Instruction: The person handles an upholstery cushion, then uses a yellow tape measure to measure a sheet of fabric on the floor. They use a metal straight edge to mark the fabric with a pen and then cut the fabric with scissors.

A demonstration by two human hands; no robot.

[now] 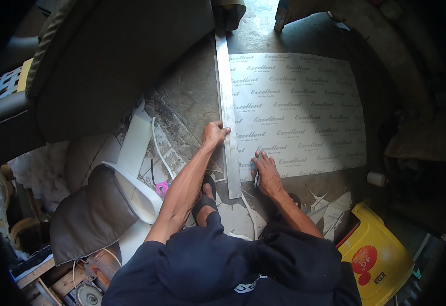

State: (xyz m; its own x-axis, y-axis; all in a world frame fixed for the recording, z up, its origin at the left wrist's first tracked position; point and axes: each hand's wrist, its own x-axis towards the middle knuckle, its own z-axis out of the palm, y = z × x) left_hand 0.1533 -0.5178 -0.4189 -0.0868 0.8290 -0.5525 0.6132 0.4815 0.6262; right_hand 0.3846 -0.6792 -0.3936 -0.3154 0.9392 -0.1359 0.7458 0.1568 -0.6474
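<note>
A large white sheet (304,117) with rows of printed script lies flat on the floor. Along its left side runs a long metal straightedge (227,107), reaching from the far end towards my feet. My left hand (215,134) is closed on the left edge of the straightedge, thumb on top. To the right, my right hand (269,176) rests over the near part of the sheet, fingers bent. A slim, dark tool with a metallic glint (256,178) sticks out below its fingers; its kind I cannot make out.
Dark upholstered furniture (121,61) looms at the upper left. A brown cushion piece (93,214) and white foam lie left of my arm. At the lower right are a yellow plastic chair (376,255), a thread spool (377,178) and scraps (335,211). Something pink (162,187) lies by my foot.
</note>
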